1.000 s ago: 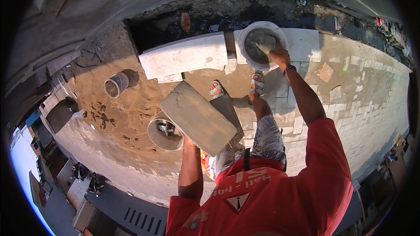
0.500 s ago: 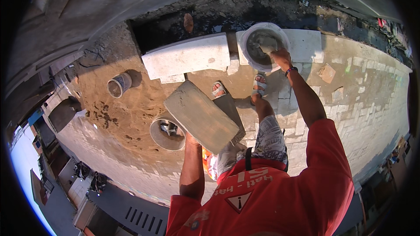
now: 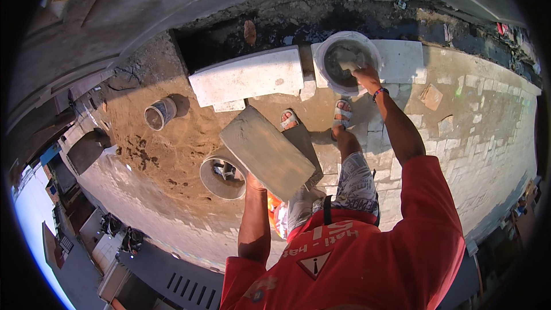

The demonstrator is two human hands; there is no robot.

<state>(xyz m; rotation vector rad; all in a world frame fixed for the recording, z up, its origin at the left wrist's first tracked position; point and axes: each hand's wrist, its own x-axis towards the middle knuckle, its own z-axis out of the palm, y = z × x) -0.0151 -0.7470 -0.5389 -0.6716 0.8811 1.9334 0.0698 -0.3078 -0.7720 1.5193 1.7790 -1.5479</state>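
My left hand (image 3: 255, 183) grips the left edge of a long rectangular board (image 3: 267, 154). Its flat upper face is smeared grey-brown, and it is tilted across the view in front of my legs. My right hand (image 3: 367, 78) is closed at the near rim of a round, pale bucket (image 3: 373, 57) that holds wet grey mortar (image 3: 338, 69). From those fingers a grey tool (image 3: 350, 65), seemingly a trowel, reaches into the mortar; its handle is hidden in my grasp.
The bucket rests on pale slabs (image 3: 399, 60) beside a dark, wet ditch (image 3: 275, 31). Another white slab (image 3: 247, 77) lies left of it. A small bucket (image 3: 156, 116) stands on sand (image 3: 166, 161), and a larger round container (image 3: 215, 186) is beside the board. Paving (image 3: 459, 138) spreads to the right.
My right hand has shifted slightly left and down at the bucket, and the grey tool in the mortar has moved with it. My left hand still holds the board at much the same tilt.
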